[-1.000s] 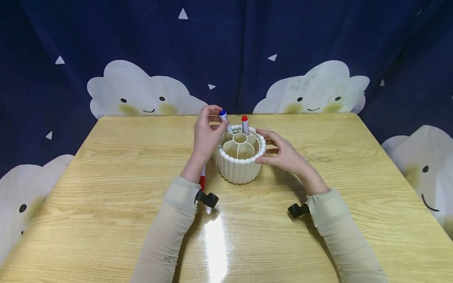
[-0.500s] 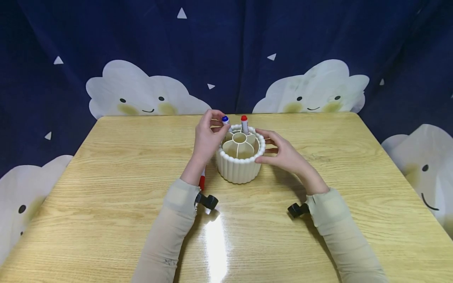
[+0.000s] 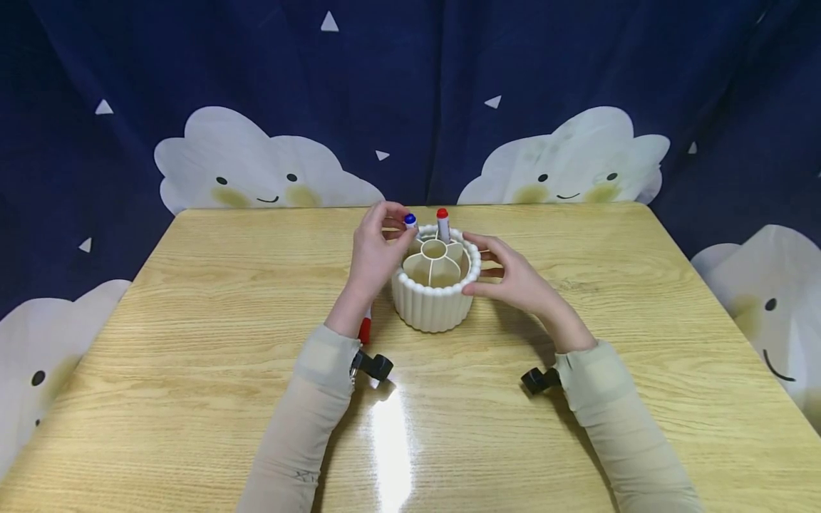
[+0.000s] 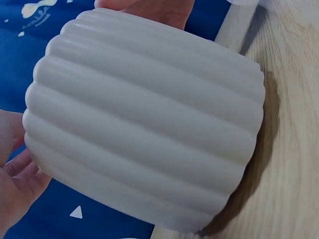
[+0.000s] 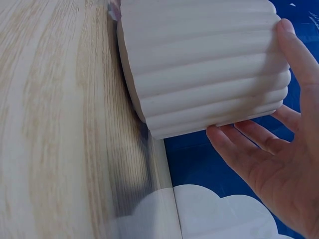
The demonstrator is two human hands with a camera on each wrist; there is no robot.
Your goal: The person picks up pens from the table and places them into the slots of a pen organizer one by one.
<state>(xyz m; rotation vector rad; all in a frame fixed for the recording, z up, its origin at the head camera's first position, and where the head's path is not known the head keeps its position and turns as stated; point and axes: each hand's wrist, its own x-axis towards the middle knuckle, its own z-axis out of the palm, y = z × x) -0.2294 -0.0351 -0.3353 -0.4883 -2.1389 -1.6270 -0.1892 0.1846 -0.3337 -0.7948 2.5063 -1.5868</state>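
A cream ribbed pen holder (image 3: 432,310) stands upright on the table, its inside split into petal-shaped compartments round a central ring. At its back left, my left hand (image 3: 377,246) pinches a blue-capped marker (image 3: 411,221) between thumb and fingers; the marker's lower part is down inside the holder. From the right, my right hand (image 3: 513,278) holds the holder, thumb at the near rim and fingers round the far side. The right wrist view shows the thumb and fingertips on the ribbed wall (image 5: 209,64). A red-capped marker (image 3: 443,224) stands in a back compartment.
Another marker with a red end (image 3: 365,330) lies on the wooden table (image 3: 212,342), partly hidden under my left wrist. A dark blue curtain (image 3: 410,85) with cloud prints hangs right behind the table's far edge.
My left hand has lowered the blue-capped marker further into the holder, and its cap now sits close above the rim. The right hand and the holder have stayed put.
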